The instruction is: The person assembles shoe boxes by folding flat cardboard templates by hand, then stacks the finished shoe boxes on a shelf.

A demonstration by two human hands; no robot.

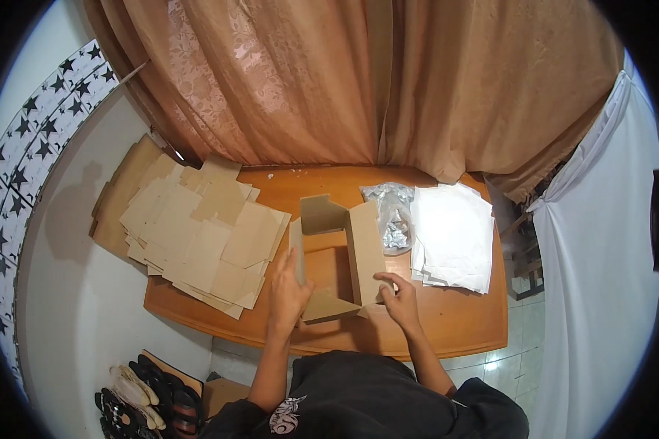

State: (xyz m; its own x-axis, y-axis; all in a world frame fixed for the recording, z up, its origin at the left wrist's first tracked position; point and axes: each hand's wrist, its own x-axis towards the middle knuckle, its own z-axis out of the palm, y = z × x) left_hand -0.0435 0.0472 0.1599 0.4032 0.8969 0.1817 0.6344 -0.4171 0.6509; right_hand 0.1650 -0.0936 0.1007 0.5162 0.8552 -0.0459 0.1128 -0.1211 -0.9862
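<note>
An open cardboard box (366,252) stands on the wooden table in front of me, its flaps spread outward. The orange tabletop shows through the middle of it, so its far end is open too. At the box's left side, my left hand (289,293) has its fingers along the outside of the left flap and its thumb toward the near corner. My right hand (399,296) grips the near end of the right flap between thumb and curled fingers. Part of the box's left wall is hidden by my left hand.
Flat cardboard pieces (198,227) lie piled on the left of the wooden table (447,322). A clear plastic bag with silvery contents (392,216) sits right of the box, beside a stack of white sheets (452,234). Shoes (143,395) are on the floor at lower left.
</note>
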